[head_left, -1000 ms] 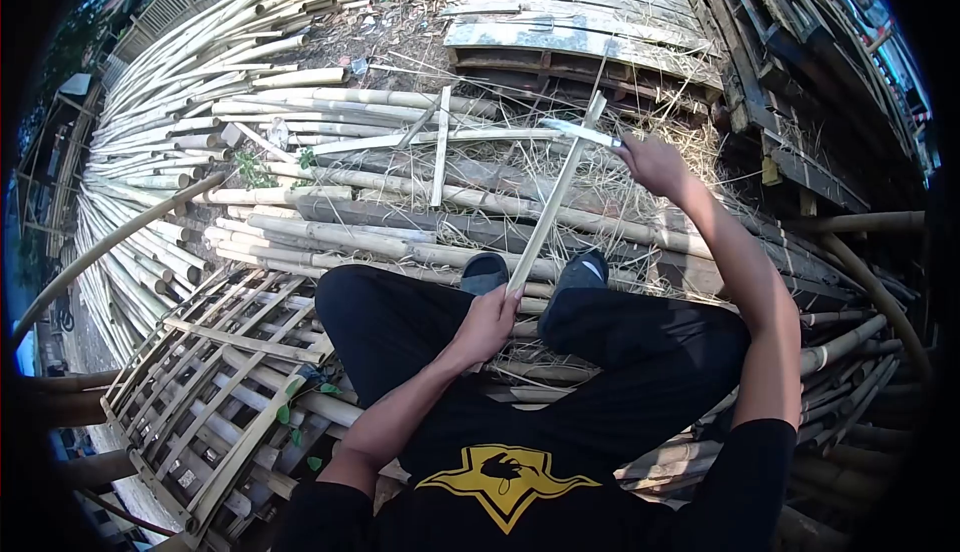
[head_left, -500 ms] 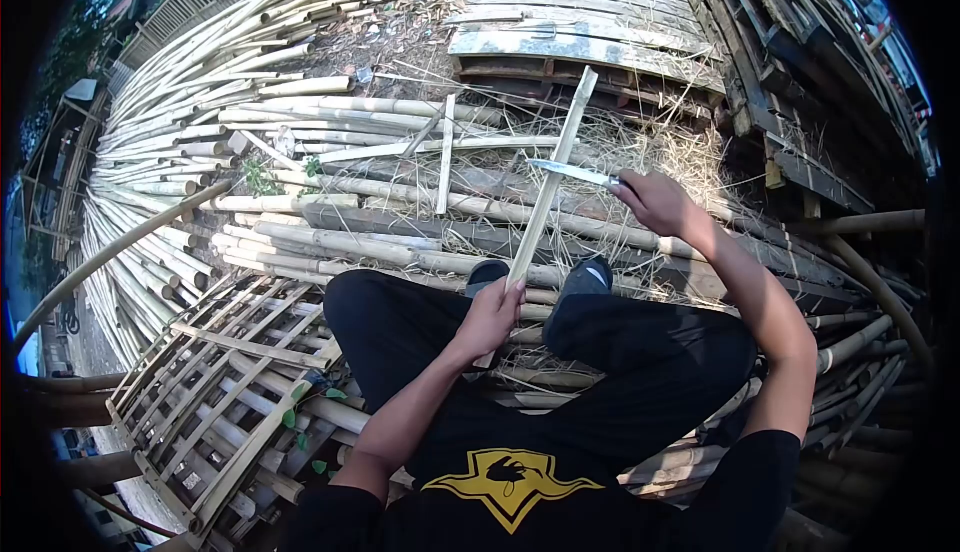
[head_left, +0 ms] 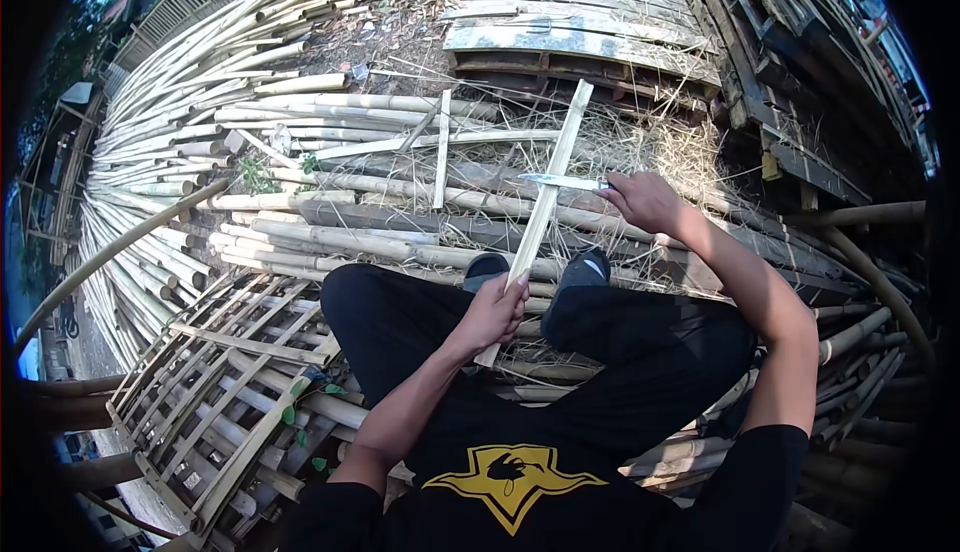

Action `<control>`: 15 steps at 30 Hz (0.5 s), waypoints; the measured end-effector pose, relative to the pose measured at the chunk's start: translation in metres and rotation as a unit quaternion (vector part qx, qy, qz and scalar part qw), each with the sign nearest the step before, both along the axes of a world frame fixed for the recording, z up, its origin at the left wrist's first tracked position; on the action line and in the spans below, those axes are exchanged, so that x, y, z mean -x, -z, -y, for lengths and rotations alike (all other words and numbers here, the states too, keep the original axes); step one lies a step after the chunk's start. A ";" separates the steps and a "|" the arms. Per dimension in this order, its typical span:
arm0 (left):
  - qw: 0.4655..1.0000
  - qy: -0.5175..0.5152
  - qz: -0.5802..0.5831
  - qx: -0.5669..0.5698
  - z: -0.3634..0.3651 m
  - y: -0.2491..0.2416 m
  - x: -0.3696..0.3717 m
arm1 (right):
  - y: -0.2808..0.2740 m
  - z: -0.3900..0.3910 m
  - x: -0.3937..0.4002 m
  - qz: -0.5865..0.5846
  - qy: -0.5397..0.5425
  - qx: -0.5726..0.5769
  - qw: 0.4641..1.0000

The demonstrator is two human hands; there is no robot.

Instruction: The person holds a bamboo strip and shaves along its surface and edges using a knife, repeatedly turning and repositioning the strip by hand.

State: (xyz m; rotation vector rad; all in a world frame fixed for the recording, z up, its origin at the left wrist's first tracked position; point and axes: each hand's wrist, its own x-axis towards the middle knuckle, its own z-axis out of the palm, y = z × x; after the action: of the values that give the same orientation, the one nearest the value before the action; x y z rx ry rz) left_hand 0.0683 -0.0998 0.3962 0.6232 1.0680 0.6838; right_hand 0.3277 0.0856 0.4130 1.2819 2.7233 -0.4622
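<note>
My left hand (head_left: 492, 314) is wrapped round the lower part of a split bamboo strip (head_left: 541, 210), whose short end sticks out below the fist. The strip slants up and away to the right, in front of my crossed legs. In my right hand (head_left: 648, 202) is a knife (head_left: 566, 182), gripped by its handle, which the fingers mostly hide. Its blade points left and lies across the strip about midway along. Pale shavings and straw (head_left: 630, 132) litter the ground beyond the blade.
Bamboo poles (head_left: 350, 187) lie crosswise before me, with a loose strip (head_left: 442, 152) on top. A woven bamboo lattice (head_left: 230, 372) stands at my left. Wooden pallets (head_left: 590, 44) are ahead, and stacked timber (head_left: 780, 62) rises at the right. Long poles (head_left: 150, 142) spread at far left.
My right hand and the knife have moved slightly down and left, the blade now lower along the strip. The strip's far end has dipped a little toward me.
</note>
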 end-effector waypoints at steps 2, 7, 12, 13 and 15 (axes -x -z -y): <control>1.000 -0.003 0.001 0.005 -0.002 0.002 -0.002 | 0.009 0.009 -0.002 -0.036 0.003 0.001 0.999; 1.000 -0.013 0.004 -0.012 -0.003 0.000 -0.001 | -0.003 0.031 0.023 -0.091 -0.018 0.022 0.995; 1.000 0.003 -0.015 0.000 -0.001 -0.003 0.000 | 0.020 -0.007 0.002 -0.064 -0.013 -0.059 0.996; 1.000 0.002 -0.016 -0.003 -0.001 -0.004 0.000 | 0.019 -0.014 0.001 -0.050 0.048 -0.005 0.998; 1.000 0.026 -0.013 0.005 0.007 -0.005 -0.001 | 0.031 -0.042 -0.027 -0.056 0.156 -0.048 0.985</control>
State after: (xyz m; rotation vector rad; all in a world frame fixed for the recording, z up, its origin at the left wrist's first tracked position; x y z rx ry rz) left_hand 0.0697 -0.1068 0.4013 0.6498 1.0752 0.6267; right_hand 0.3548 0.1280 0.3824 1.7732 2.6686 -0.4439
